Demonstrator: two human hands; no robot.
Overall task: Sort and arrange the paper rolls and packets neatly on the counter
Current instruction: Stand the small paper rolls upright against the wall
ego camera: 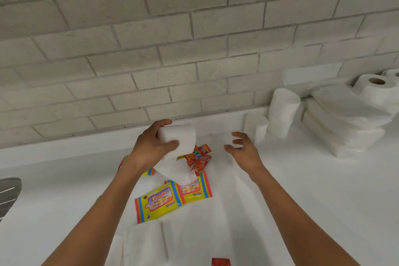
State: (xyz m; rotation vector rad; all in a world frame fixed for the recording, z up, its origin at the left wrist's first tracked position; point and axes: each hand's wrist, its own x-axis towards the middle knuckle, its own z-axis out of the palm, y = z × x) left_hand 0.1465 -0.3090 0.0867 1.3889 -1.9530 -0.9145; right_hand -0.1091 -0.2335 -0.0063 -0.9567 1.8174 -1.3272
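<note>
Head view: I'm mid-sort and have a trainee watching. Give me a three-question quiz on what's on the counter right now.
1. True or false: the left hand holds a paper roll in its grip above the counter.
2. Multiple choice: the loose tail of that roll hangs over which item? A) the steel sink edge B) the far wipes packet C) the stacked tissue packs
3. Fill in: the small red sachets lie just ____ the two wipes packets, towards the wall.

Key:
1. True; thumb and fingers curl round it.
2. B; the near wipes packet stays uncovered.
3. Beyond. The right hand holds nothing, fingers loosely spread.
</note>
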